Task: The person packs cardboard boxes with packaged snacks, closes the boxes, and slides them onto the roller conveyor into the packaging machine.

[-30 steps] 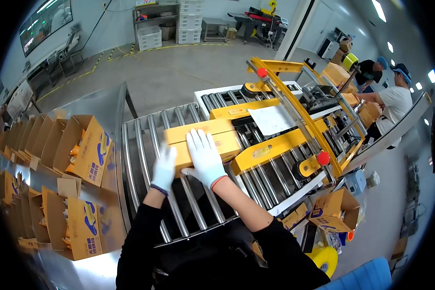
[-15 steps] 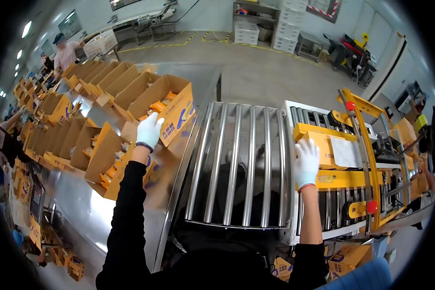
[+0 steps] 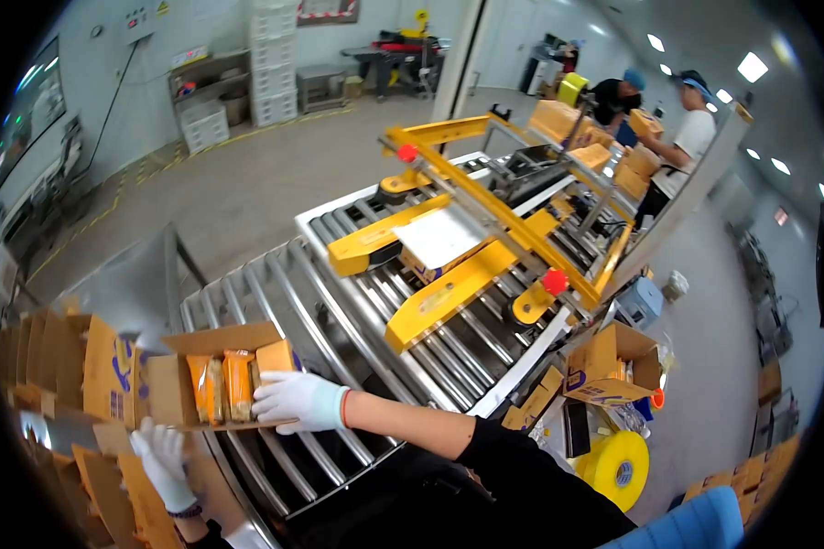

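Note:
An open cardboard box [image 3: 165,380] with orange packets [image 3: 238,384] inside lies at the left end of the roller conveyor [image 3: 288,302]. My right hand [image 3: 302,401], in a white glove, is at the box's right side, its fingers over the near edge and closed on it. My left hand [image 3: 163,462], gloved too, is by the box's near left corner with its fingers apart; I cannot make out a grip. Ahead, a box under a white sheet [image 3: 441,240] sits between the yellow guides [image 3: 449,295] of the machine.
More open boxes [image 3: 110,375] stand on the metal table at the left. A yellow tape roll [image 3: 615,471] and an open carton [image 3: 611,366] are at the right. Two people [image 3: 691,137] handle boxes beyond the machine. A blue chair back [image 3: 705,522] is at the lower right.
The view has turned back right. An open box of packets is now on the rollers, with my right hand on it. The earlier closed box has moved deeper between the guides, under the sheet.

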Available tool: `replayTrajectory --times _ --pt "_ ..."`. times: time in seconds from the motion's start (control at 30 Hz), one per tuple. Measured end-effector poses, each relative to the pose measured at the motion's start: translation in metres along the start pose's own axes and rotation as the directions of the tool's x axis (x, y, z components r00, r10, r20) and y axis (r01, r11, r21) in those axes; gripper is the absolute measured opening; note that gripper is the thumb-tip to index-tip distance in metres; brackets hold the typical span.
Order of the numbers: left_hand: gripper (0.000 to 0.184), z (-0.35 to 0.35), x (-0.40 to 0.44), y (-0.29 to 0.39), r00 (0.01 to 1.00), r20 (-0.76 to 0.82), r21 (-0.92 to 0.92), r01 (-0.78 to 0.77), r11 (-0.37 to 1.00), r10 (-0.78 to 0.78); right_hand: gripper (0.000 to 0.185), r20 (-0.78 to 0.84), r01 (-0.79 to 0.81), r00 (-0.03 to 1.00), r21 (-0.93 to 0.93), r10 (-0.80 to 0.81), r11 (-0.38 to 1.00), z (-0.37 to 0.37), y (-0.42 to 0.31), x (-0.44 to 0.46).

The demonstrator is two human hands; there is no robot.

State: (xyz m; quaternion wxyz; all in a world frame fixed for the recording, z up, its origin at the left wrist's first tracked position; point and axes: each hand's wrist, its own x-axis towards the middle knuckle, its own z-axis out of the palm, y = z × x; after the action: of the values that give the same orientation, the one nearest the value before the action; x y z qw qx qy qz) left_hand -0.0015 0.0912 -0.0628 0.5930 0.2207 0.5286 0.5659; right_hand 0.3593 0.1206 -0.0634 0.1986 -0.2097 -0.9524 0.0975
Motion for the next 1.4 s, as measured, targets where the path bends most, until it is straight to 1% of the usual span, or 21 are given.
replayTrajectory --times 0.07,0.13,0.2,0.23,0.3,0.33,0.47,0.53,0.67,0.7,0.77,0.83,0.87,0.93,0.97,1.03,1.07,1.1,1.23,1.3,1.4 --pt "0.083 0.048 -0.019 0.018 0.794 0.369 0.183 -0.572 0.800 0.483 0.032 0.094 -0.110 0.991 0.122 0.099 0.986 -0.040 -0.007 0.005" --pt "0.043 0.049 0.030 0.014 0.651 0.649 0.549 -0.759 0.351 0.393 0.030 0.203 -0.210 0.966 0.244 0.162 0.947 -0.049 -0.006 0.003" --pt "0.039 0.118 0.005 0.035 0.833 0.516 0.818 -0.548 0.176 0.199 0.032 0.252 -0.468 0.851 0.762 0.461 0.447 -0.040 0.003 0.003" --pt "0.032 0.117 0.027 0.017 0.764 0.565 0.786 -0.613 0.080 0.311 0.037 0.107 -0.408 0.852 0.750 0.513 0.521 -0.048 0.006 0.009" --pt "0.029 0.129 0.054 -0.006 0.573 0.713 0.669 -0.729 -0.146 0.405 0.052 -0.144 -0.342 0.926 0.074 0.349 0.937 -0.059 0.019 0.023" --pt "0.029 0.132 0.059 -0.010 0.564 0.721 0.660 -0.736 -0.150 0.403 0.061 -0.234 -0.270 0.949 -0.259 0.211 0.927 -0.058 0.023 0.025" --pt "0.043 0.086 0.097 -0.032 0.666 0.348 0.734 -0.631 0.250 0.660 0.083 -0.332 -0.458 0.860 -0.170 0.387 0.873 -0.055 -0.022 0.023" --pt "0.045 0.067 0.101 -0.023 0.776 0.566 0.240 -0.480 0.844 0.280 0.087 -0.188 -0.385 0.910 -0.047 0.371 0.922 -0.023 -0.038 0.001" --pt "0.040 0.121 0.097 -0.042 0.929 0.318 0.232 -0.267 0.935 0.186 0.076 -0.301 -0.453 0.871 -0.180 0.389 0.873 -0.030 0.003 -0.023" --pt "0.034 0.145 0.091 -0.062 0.906 0.315 0.120 -0.332 0.936 0.282 0.077 -0.331 -0.538 0.820 -0.168 0.466 0.826 -0.029 0.024 -0.025" --pt "0.027 0.159 0.125 -0.153 0.424 0.699 0.518 -0.855 0.001 0.576 0.101 -0.401 -0.686 0.715 -0.246 0.573 0.684 -0.036 0.038 -0.031" --pt "0.030 0.227 0.033 -0.126 0.850 0.524 0.294 -0.122 0.948 -0.053 0.104 -0.310 -0.664 0.746 -0.280 0.589 0.694 -0.057 0.040 -0.027" --pt "0.037 0.223 0.015 -0.126 0.799 0.589 0.297 -0.070 0.952 -0.125 0.096 -0.397 -0.612 0.790 -0.488 0.467 0.622 -0.030 0.061 -0.037" --pt "0.053 0.216 -0.033 -0.101 0.731 0.639 0.372 -0.023 0.928 -0.238 0.078 -0.299 -0.686 0.728 -0.310 0.617 0.658 -0.067 0.045 -0.038" --pt "0.054 0.187 -0.047 -0.088 0.787 0.615 0.475 -0.323 0.819 -0.046 0.079 -0.322 -0.697 0.717 -0.349 0.619 0.626 -0.062 0.053 -0.051" --pt "0.059 0.143 -0.072 -0.046 0.690 0.596 0.690 -0.702 0.177 0.411 0.079 -0.396 -0.743 0.664 -0.439 0.634 0.505 -0.053 0.066 -0.068" --pt "0.061 0.122 -0.092 -0.016 0.494 0.618 0.756 -0.587 -0.290 0.611 0.062 -0.424 -0.735 0.678 -0.382 0.601 0.560 -0.054 0.075 -0.074" --pt "0.063 0.090 -0.103 -0.001 0.499 0.503 0.859 -0.374 -0.349 0.705 0.049 -0.420 -0.701 0.713 -0.435 0.561 0.565 -0.059 0.074 -0.075" --pt "0.048 -0.019 -0.139 0.040 0.564 0.058 0.981 0.121 -0.152 0.824 0.026 -0.332 -0.616 0.783 -0.292 0.527 0.732 -0.046 0.079 -0.082" --pt "0.028 -0.021 -0.145 0.034 0.964 -0.120 0.972 0.163 -0.169 0.238 0.024 -0.331 -0.505 0.758 0.249 0.563 0.826 -0.032 0.037 -0.061" --pt "0.028 0.043 -0.140 0.023 0.921 0.212 0.967 -0.246 0.064 0.326 0.025 0.014 -0.267 0.956 0.448 0.292 0.853 -0.019 -0.030 -0.028"
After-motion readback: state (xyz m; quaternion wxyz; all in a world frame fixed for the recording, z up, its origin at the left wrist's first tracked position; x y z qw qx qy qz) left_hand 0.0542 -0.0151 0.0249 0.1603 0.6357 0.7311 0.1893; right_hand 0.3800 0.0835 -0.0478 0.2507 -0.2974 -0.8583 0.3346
